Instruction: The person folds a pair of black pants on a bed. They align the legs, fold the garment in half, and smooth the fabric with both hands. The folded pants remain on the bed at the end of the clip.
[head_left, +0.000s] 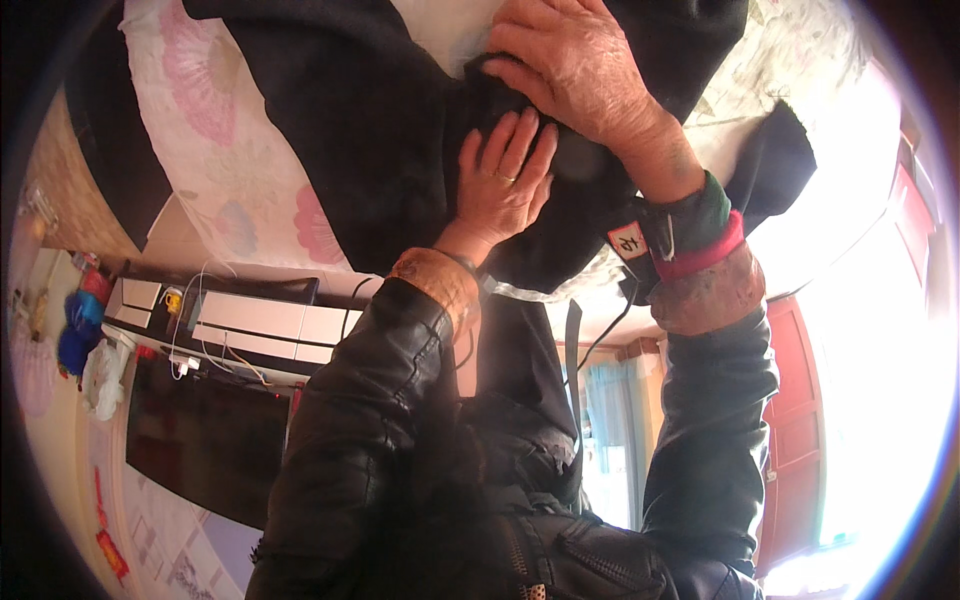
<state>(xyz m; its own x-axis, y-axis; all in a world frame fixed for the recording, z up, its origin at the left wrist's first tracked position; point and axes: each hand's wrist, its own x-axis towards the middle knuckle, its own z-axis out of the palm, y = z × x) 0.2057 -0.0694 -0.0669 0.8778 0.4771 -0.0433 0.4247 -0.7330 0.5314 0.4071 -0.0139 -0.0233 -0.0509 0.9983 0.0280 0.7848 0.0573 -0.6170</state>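
Observation:
Black cloth (375, 150) lies spread before me over a pale floral-printed cover (225, 150). My left hand (502, 180), with a ring on one finger, rests palm down on the black cloth, fingers slightly apart. Just beyond it and to the right, my right hand (577, 75) is bent over the same cloth. A dark fold shows between its thumb and forefinger; its other fingertips are partly hidden at the top of the picture. A strap with a small red-edged tag (627, 241), bearing writing, sits by my right wrist.
Another dark cloth piece (776, 161) lies to the right. At left, a low white cabinet (247, 319) carries cables, near a large dark television (206, 435). A red door (795, 420) and a blue curtain (611, 420) stand at right, beside strong glare.

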